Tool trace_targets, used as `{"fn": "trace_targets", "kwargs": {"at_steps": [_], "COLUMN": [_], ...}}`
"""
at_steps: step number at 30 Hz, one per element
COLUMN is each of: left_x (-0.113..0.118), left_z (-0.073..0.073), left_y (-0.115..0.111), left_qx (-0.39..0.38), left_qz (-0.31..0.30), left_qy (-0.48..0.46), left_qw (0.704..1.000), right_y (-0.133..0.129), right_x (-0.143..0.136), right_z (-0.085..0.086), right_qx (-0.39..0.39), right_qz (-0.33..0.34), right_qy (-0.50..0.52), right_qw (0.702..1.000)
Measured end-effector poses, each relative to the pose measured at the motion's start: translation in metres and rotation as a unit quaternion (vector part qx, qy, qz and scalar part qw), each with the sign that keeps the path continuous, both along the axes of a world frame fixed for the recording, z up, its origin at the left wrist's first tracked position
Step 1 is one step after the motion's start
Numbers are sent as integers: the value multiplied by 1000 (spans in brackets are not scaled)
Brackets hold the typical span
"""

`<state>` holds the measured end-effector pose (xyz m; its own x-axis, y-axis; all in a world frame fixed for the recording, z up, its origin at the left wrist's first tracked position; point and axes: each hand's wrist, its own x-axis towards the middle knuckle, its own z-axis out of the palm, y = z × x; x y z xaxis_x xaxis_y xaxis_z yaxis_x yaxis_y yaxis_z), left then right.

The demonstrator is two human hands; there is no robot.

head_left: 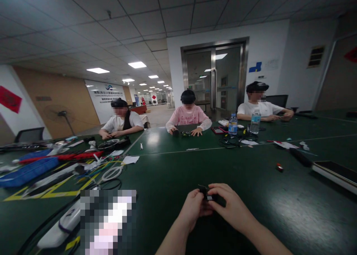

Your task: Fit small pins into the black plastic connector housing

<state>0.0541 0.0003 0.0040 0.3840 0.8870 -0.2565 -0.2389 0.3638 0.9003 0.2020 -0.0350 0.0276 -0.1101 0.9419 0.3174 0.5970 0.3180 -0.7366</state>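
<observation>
Both my hands meet over the dark green table (164,177), low in the view and right of the middle. Between them is a small black object (205,190) with a light patch on its near side; its kind I cannot make out. My left hand (192,206) grips its left side, with the thumb on top and fingers curled beneath. From the right, my right hand (227,201) closes on it with thumb and bent fingers. The fingers cover much of the object.
To the left lie a white power strip (60,225), coiled cables (111,173) and a blue tray (28,173). A small red item (279,167) and a white-edged flat device (334,173) are at right. Bottles (255,121) stand farther back. Three people sit across the table.
</observation>
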Motion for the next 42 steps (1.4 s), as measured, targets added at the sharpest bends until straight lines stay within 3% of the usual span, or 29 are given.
{"fn": "trace_targets", "kwargs": {"at_steps": [3,9,15,19,24,31,38,42], "left_x": [0,-6,-8,-11,-22,-25,-31,-34], "left_z": [0,3,4,13,20,8,5,2], "left_y": [0,1,-2,-4,-7,-15,-22,-23], "left_qx": [5,-5,-14,-11,-10,-7,-12,-15], "left_qz": [-16,-65,-69,-73,-81,-77,-81,-72], "left_qy": [12,-18,-72,-40,26,20,3,-6], "left_qw": [1000,998,995,996,996,997,997,997], "right_y": [-1,0,7,11,3,-5,-15,-12], "right_x": [1,-3,-1,0,-4,-9,-16,-12], "right_z": [2,1,-6,-8,3,9,14,16], "right_qx": [-5,-28,-59,-89,-107,-109,-62,-50], "right_qz": [-7,7,17,31,76,89,82,46], "right_qy": [-31,59,100,137,120,80,-16,45], "right_qw": [999,998,993,986,984,987,995,997]}}
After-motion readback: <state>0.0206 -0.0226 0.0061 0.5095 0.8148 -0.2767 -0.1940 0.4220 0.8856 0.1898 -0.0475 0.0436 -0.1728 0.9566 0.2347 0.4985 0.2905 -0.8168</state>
